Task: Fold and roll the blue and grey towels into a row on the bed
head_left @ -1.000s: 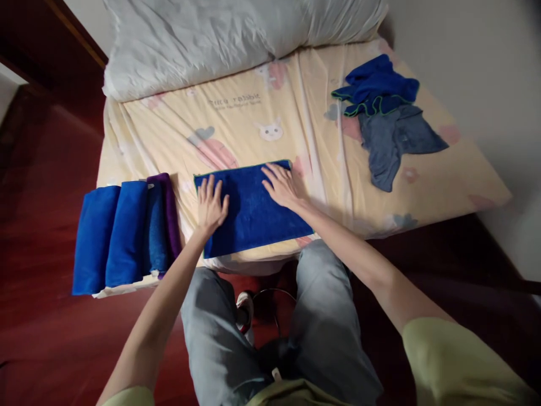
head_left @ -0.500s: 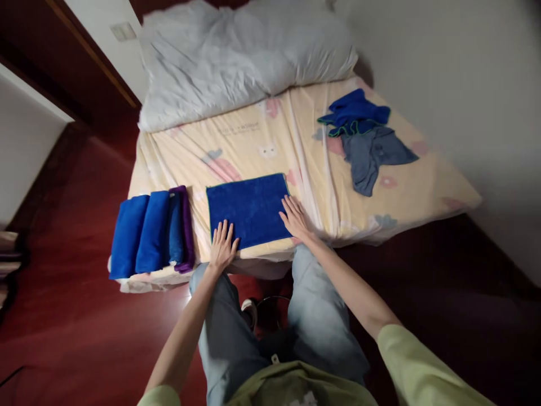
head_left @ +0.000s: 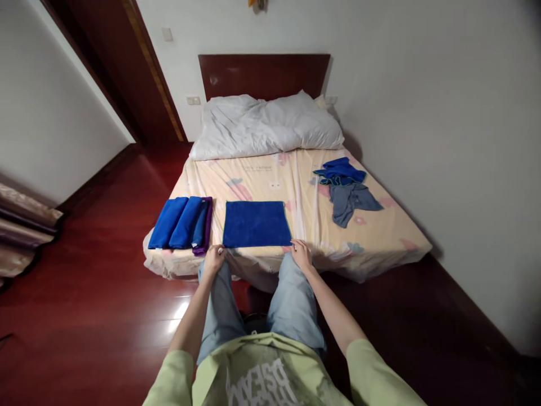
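Observation:
A blue towel [head_left: 256, 224] with thin green edging lies flat and smooth near the front edge of the bed. My left hand [head_left: 214, 260] is closed at its near left corner, fingers pinching the edge. At the near right corner, my right hand [head_left: 301, 255] pinches the cloth the same way. Just left of the towel sit several folded cloths side by side: a blue folded towel [head_left: 168, 223] at the outer end, others in blue, and a purple folded cloth [head_left: 206, 231] nearest my left hand.
Farther right on the bed lie a crumpled blue cloth [head_left: 341, 170] and a crumpled grey cloth [head_left: 353, 201]. A white quilt [head_left: 266, 125] is bunched against the dark headboard [head_left: 264, 73]. The patterned sheet [head_left: 253, 183] covers the bed, and a wall stands at right.
My hands have gone from lying spread flat on the towel to pinching its two near corners. The view has tilted up, now showing the headboard.

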A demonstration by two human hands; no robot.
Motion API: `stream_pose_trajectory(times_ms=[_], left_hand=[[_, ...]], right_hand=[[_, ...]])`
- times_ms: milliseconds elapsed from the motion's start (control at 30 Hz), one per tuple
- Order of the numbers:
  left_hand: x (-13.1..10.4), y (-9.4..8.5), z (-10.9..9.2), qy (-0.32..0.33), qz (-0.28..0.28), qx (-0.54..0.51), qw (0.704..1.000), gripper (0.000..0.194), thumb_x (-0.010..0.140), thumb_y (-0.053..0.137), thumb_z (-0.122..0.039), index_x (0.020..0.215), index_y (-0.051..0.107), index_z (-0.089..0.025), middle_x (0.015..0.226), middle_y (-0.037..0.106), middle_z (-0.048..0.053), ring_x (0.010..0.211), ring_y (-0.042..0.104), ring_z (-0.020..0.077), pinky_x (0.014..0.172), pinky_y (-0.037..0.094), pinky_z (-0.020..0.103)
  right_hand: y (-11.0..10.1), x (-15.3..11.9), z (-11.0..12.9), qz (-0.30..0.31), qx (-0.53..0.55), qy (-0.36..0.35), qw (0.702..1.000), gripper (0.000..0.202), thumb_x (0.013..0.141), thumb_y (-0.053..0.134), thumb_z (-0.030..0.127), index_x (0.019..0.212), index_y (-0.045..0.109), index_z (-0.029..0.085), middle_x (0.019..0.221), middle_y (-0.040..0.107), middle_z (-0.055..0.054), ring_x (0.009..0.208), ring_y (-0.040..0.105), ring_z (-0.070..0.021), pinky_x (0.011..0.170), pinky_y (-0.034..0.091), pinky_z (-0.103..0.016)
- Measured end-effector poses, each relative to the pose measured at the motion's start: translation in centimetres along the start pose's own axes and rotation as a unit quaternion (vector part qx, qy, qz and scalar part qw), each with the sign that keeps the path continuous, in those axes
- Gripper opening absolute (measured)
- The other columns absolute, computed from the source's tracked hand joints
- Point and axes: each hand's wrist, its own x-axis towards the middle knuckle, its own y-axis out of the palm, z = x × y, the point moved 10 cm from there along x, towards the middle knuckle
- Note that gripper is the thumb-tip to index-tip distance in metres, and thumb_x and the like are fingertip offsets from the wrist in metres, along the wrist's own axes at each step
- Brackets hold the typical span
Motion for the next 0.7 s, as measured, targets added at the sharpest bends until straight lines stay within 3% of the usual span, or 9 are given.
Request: stream_pose_trajectory(times_ms=[300,567,700], left_hand=[[1.7,1.7,-0.9,0.041,0.041,-0.022,0.998,0.046,0.078,0.052,-0.012,0.12,0.07,-0.022,0.132,0.069,0.008,0.129,0.06,0.0202,0.117,0.042,0.033],[4.1,3.0,1.3,0.012,0.023,-0.02,0.999,0.051,0.073,0.053,-0.005,0.119,0.074,-0.016,0.125,0.072,0.012,0.121,0.065,0.0255,0.113,0.046,0.034],[4.8,3.8,1.6,0.029,0.018,-0.029,0.999,0.056,0.07,0.052,-0.003,0.12,0.074,-0.017,0.127,0.07,0.011,0.129,0.059,0.0253,0.117,0.043,0.034]], right_hand=[[1.9,0.5,1.2,0.056,-0.027,-0.033,0.998,0.046,0.088,0.048,0.009,0.126,0.071,0.02,0.133,0.068,-0.011,0.13,0.06,-0.0211,0.118,0.046,-0.039],[3.4,2.0,-0.6,0.085,-0.043,0.017,0.995,0.049,0.084,0.046,0.005,0.125,0.07,0.018,0.135,0.067,-0.009,0.131,0.06,-0.0182,0.12,0.044,-0.034],[4.1,2.5,-0.5,0.099,-0.052,-0.009,0.994,0.05,0.081,0.048,0.005,0.124,0.071,0.016,0.134,0.067,-0.011,0.131,0.057,-0.0201,0.121,0.042,-0.033]])
